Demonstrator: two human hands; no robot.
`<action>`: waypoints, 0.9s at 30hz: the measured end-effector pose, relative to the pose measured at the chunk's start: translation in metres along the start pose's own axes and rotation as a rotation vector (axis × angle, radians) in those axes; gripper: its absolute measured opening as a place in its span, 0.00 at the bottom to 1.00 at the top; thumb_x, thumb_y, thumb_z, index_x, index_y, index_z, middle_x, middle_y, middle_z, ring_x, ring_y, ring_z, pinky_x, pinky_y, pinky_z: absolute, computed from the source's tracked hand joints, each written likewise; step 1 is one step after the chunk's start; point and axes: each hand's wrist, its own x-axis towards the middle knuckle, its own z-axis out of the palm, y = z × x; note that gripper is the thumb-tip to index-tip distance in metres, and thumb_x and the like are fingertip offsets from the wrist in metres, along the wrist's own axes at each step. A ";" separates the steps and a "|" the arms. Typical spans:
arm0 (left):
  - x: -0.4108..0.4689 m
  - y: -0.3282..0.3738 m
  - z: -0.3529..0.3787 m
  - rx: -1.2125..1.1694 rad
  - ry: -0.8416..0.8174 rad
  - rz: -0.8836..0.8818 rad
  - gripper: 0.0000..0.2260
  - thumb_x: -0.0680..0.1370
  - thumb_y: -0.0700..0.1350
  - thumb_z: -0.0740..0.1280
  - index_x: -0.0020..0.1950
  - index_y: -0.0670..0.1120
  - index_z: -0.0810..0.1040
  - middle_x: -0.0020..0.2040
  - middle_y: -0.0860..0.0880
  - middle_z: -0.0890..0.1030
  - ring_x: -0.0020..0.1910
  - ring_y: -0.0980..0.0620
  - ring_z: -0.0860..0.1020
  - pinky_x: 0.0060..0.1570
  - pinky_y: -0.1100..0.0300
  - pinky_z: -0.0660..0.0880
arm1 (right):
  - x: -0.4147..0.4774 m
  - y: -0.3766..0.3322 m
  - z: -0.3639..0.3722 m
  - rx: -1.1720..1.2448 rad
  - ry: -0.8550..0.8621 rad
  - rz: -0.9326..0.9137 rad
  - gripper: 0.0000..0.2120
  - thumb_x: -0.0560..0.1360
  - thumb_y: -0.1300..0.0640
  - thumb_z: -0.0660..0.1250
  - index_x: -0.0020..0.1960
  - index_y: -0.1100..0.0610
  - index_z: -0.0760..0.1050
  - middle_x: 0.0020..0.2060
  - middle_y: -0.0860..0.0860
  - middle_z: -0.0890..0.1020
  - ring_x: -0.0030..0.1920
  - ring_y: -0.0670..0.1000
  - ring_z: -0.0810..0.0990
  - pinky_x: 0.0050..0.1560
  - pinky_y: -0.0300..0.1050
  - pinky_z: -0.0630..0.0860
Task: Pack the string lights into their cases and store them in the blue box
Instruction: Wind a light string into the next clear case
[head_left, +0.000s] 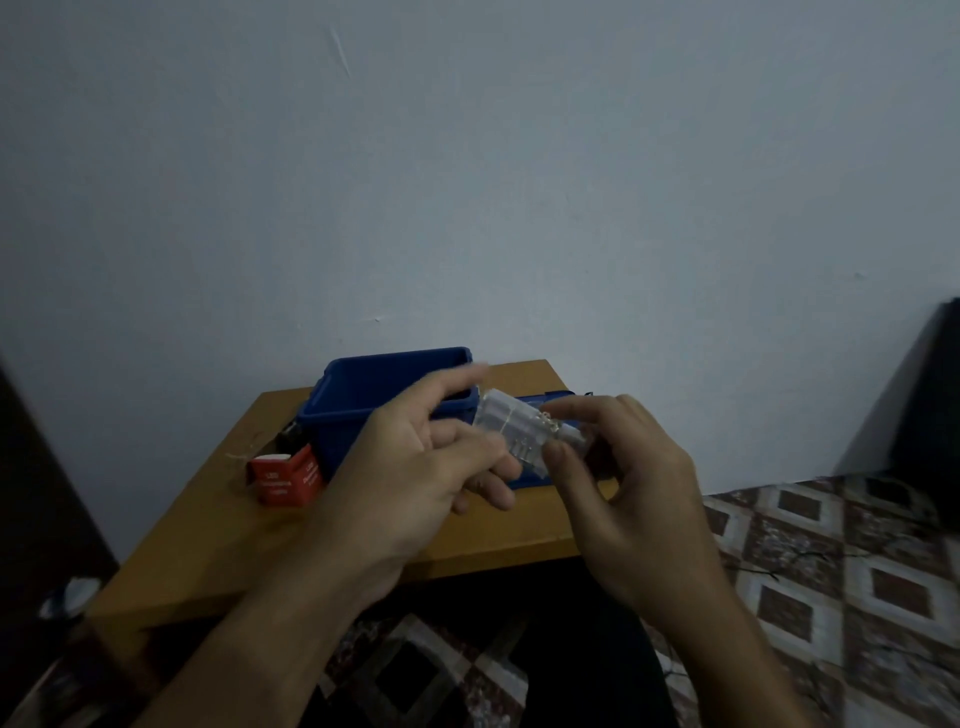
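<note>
Mid-task: left hand (415, 467) and right hand (636, 483) both grip clear pack (511, 431) before blue box (340, 431). Red case (283, 478) left of box. Neither stowed yet.

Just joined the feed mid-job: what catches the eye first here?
Both hands meet mid-frame on a clear plastic pack: the left hand grips its left end, the right hand pinches its right end. Behind them an open blue box stands on the wooden table, with a small red carton at its left.
</note>
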 end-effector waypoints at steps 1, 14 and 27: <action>0.000 -0.001 0.002 -0.052 0.010 -0.031 0.24 0.77 0.37 0.70 0.68 0.56 0.69 0.40 0.43 0.86 0.34 0.49 0.82 0.37 0.55 0.72 | 0.000 0.000 0.000 -0.007 0.015 0.000 0.09 0.78 0.52 0.65 0.57 0.45 0.77 0.44 0.41 0.76 0.43 0.46 0.78 0.39 0.43 0.76; 0.010 -0.014 -0.005 -0.028 -0.031 -0.162 0.17 0.77 0.38 0.71 0.65 0.44 0.77 0.41 0.43 0.86 0.33 0.52 0.81 0.35 0.59 0.72 | 0.001 0.006 -0.008 0.227 -0.184 0.178 0.17 0.81 0.54 0.66 0.63 0.33 0.74 0.35 0.51 0.78 0.37 0.58 0.79 0.39 0.65 0.77; 0.008 -0.021 -0.006 0.118 -0.038 -0.062 0.21 0.77 0.39 0.71 0.69 0.47 0.74 0.40 0.46 0.87 0.37 0.50 0.84 0.40 0.58 0.76 | 0.003 0.006 -0.012 0.469 -0.259 0.270 0.14 0.81 0.62 0.66 0.58 0.44 0.81 0.33 0.44 0.74 0.34 0.54 0.79 0.42 0.53 0.81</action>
